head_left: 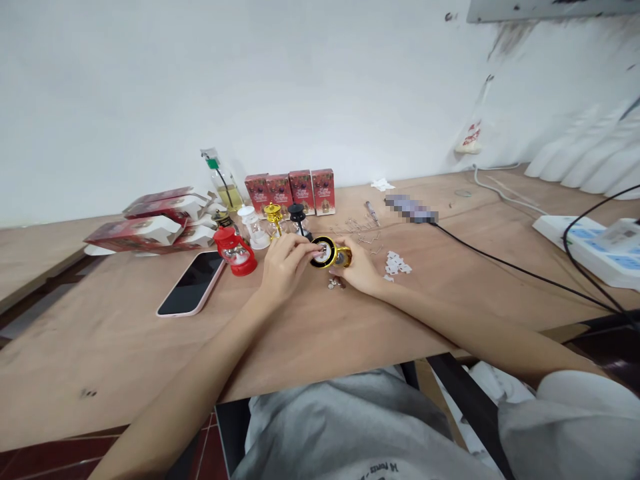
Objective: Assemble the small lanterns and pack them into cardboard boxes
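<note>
A small gold lantern (343, 257) lies tipped on its side, its round black-and-white base facing left. My right hand (361, 268) is wrapped round its body. At the base, the fingers of my left hand (286, 261) are pinched together against the middle; whatever they hold is too small to make out. Just below the lantern, several small round silvery pieces (334, 284), like button cells, lie on the table. Left of my left hand stand a red lantern (236, 252), a white lantern (254, 230) and another gold lantern (273, 220). A black lantern (297, 217) stands behind my fingers.
Red printed boxes (300, 193) stand at the back, with larger cartons (145, 230) and a pump bottle (226, 187) to their left. A phone (193, 285) lies at left. White pieces (397, 263), thin wires (363, 230), a screwdriver-like tool (373, 213) and a power strip (590, 247) are right.
</note>
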The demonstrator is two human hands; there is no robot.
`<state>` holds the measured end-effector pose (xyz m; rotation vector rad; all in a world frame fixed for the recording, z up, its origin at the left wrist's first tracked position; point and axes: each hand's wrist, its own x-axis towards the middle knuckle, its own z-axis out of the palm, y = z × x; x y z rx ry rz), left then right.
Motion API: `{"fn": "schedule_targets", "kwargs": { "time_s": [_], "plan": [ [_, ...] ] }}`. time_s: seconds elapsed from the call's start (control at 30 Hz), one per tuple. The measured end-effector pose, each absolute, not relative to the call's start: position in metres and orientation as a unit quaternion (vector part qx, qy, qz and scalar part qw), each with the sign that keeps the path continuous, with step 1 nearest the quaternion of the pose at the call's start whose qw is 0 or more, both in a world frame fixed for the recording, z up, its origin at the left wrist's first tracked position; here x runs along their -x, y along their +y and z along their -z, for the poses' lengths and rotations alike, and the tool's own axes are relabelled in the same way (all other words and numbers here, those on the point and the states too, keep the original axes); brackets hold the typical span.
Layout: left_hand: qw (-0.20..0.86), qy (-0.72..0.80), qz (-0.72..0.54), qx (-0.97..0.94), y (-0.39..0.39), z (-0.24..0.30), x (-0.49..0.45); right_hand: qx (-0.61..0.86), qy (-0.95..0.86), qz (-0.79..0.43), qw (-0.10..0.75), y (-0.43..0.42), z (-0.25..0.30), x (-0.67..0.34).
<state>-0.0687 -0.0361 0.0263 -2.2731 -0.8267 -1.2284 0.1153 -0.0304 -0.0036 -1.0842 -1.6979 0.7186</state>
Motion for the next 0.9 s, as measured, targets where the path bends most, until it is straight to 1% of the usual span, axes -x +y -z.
{"fn": "schedule_targets", "kwargs": {
  "time_s": [0.3, 0.53, 0.8, 0.9],
  "plan": [
    [0.213, -0.317, 0.468, 0.797, -0.0388, -0.0251, 0.0616, 0.445, -0.706, -0.282, 0.473, -0.0324, 0.0016, -0.1158],
    [0.218, -0.299, 0.473, 0.800, -0.0394, -0.0258, 0.0606, 0.447, -0.709, -0.282, 0.467, -0.0330, 0.0002, -0.1157],
    [0.138, -0.316, 0.474, 0.810, -0.0406, -0.0292, 0.0612, 0.438, -0.704, -0.293, 0.475, -0.0334, 0.0018, -0.1152],
    [0.123, -0.323, 0.480, 0.806, -0.0416, -0.0303, 0.0611, 0.435, -0.702, -0.292, 0.482, -0.0326, 0.0036, -0.1151]
  ]
}}
